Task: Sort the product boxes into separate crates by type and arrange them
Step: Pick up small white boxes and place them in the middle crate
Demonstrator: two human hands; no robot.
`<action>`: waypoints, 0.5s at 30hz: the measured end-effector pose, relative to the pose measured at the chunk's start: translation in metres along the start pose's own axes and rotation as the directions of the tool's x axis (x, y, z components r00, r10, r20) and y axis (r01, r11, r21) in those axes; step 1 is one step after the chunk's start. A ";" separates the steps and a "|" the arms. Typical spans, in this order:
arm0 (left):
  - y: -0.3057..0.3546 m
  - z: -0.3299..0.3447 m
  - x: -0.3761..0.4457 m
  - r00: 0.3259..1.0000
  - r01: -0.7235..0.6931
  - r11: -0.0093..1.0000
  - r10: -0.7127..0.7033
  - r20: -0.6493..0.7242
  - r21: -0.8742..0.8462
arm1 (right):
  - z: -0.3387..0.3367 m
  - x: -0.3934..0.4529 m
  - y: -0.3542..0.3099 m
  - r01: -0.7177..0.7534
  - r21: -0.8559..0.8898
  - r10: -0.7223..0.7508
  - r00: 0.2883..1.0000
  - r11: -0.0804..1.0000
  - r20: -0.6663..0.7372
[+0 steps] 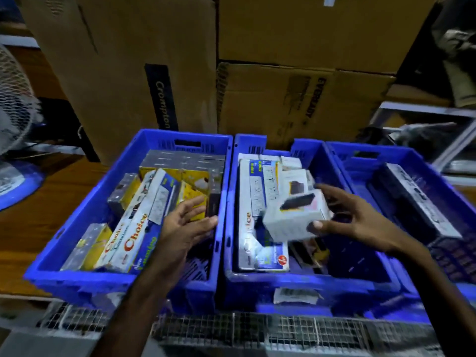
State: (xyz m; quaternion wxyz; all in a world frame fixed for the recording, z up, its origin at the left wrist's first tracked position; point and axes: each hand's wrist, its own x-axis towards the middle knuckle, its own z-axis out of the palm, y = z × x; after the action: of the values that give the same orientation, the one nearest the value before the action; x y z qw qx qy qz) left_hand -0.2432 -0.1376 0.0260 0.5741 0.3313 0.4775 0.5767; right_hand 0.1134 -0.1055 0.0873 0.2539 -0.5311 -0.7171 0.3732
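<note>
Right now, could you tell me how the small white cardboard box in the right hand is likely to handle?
The small white cardboard box probably feels light, since the right hand holds it aloft by thumb and fingers alone. Its flat cardboard faces look stiff and unlikely to roll, though perhaps crushable.

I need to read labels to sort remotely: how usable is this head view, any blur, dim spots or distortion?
Head view: dim overall; motion blur smears the small white box in the right hand and the left hand; the red Choice lettering on the long box stays legible; wide-angle bending curves the blue crates' rims; the right crate's dark boxes are murky.
</note>
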 end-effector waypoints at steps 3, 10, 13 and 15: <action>-0.008 0.007 -0.002 0.998 -0.064 0.988 0.064 0.005 0.142 | -0.025 -0.015 0.037 -0.079 -0.202 0.101 0.990 0.976 0.101; -0.030 0.051 0.006 0.942 -0.316 0.795 0.327 0.073 0.518 | -0.030 0.004 0.061 -0.069 -0.149 0.041 0.981 0.986 -0.188; -0.035 0.064 0.015 0.902 -0.405 0.639 0.397 0.170 0.654 | -0.029 0.022 0.065 -0.058 -0.155 0.028 0.982 0.986 -0.187; -0.035 0.072 0.021 0.882 -0.450 0.555 0.401 0.249 0.699 | -0.021 0.035 0.062 -0.043 -0.167 0.013 0.985 0.985 -0.174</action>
State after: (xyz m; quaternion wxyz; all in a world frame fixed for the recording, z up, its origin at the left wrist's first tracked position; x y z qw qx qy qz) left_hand -0.1665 -0.1089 0.0130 0.2468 0.6571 0.5572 0.4436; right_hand 0.1545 -0.0563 0.0487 0.2634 -0.5912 -0.7141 0.2666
